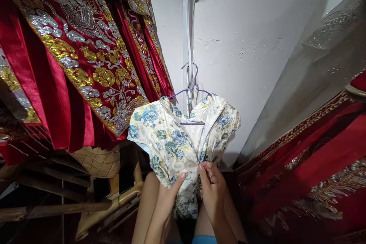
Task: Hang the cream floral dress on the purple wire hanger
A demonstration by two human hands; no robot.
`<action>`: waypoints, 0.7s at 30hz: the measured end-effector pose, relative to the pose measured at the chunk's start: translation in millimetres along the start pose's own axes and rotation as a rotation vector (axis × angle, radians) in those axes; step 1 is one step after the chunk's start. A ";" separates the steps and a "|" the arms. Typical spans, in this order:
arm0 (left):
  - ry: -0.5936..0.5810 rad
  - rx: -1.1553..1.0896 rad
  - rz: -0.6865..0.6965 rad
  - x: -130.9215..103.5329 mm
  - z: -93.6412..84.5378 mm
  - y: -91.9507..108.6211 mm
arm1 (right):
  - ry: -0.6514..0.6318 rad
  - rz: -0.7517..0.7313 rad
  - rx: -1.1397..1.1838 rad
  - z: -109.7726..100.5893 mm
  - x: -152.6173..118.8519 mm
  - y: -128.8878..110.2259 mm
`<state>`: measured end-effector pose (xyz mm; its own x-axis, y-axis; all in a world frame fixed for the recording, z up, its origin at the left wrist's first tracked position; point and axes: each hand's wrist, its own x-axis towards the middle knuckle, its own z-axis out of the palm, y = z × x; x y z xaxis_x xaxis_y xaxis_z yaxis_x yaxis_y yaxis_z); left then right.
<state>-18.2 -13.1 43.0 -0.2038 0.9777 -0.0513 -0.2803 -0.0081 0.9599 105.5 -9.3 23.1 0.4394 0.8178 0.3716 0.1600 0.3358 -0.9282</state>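
A cream floral garment [177, 141] with blue and yellow flowers hangs on a thin purple hanger [195, 80], its front opening spread in a V. My left hand [171, 194] holds the garment's lower front, thumb on top and the other fingers hidden behind the cloth. At the bottom of the V, my right hand [211, 183] pinches the edge of the opening between thumb and forefinger. The hanger's hook is by a narrow white upright strip [189, 38] on the wall.
Red garments with gold and silver embroidery [94, 57] hang at the left. Below them are a bamboo frame [114, 206] and a woven tan item [98, 160]. A white wall [237, 19] stands ahead. Sheer grey fabric [309, 68] and red beaded cloth [323, 152] are at the right.
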 end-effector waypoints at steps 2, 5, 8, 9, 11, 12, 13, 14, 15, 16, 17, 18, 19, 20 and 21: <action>0.027 -0.063 -0.030 -0.6 0.2 -2.7 | 0.012 -0.018 0.034 -2.6 -1.7 5.6; 0.105 -0.094 -0.041 2.4 -0.8 -10.9 | 0.037 -0.055 0.062 -7.3 -1.0 9.5; 0.356 -0.109 0.038 8.8 -7.6 -18.2 | -0.051 -0.136 0.015 -10.8 3.8 5.5; 0.461 -0.108 0.123 10.5 -10.8 -19.4 | -0.102 -0.170 -0.011 -11.1 5.4 3.4; 0.623 -0.056 0.377 11.3 -15.9 -19.6 | -0.189 -0.226 -0.058 -10.1 7.4 -0.3; 0.639 0.002 0.499 9.9 -16.8 -19.1 | -0.216 -0.246 -0.076 -9.3 7.6 -1.8; 0.591 0.072 0.584 7.5 -16.2 -18.7 | -0.231 -0.261 -0.091 -8.5 7.4 -3.3; 0.485 0.139 0.619 4.2 -13.7 -18.4 | -0.240 -0.275 -0.102 -8.0 7.0 -5.2; 0.348 0.190 0.607 0.3 -9.5 -18.7 | -0.245 -0.288 -0.108 -8.2 6.7 -7.7; 0.205 0.219 0.559 -3.7 -3.8 -19.3 | -0.256 -0.301 -0.111 -8.9 6.7 -11.1; 0.070 0.230 0.491 -7.4 2.8 -20.3 | -0.283 -0.313 -0.115 -10.3 7.0 -15.2; -0.033 0.223 0.422 -10.4 9.6 -21.5 | -0.311 -0.327 -0.118 -11.9 7.9 -19.9; -0.093 0.203 0.367 -12.5 15.8 -22.8 | -0.340 -0.338 -0.126 -13.4 9.1 -24.6; -0.125 0.181 0.329 -13.5 20.9 -23.9 | -0.367 -0.343 -0.139 -14.4 10.8 -28.9; -0.142 0.162 0.308 -13.5 24.2 -25.0 | -0.383 -0.343 -0.152 -14.5 13.1 -32.2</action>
<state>14.2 -21.0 26.4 -0.1197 0.9542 0.2742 -0.0716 -0.2838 0.9562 118.9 -16.3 57.6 -0.0103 0.7943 0.6074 0.3768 0.5657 -0.7335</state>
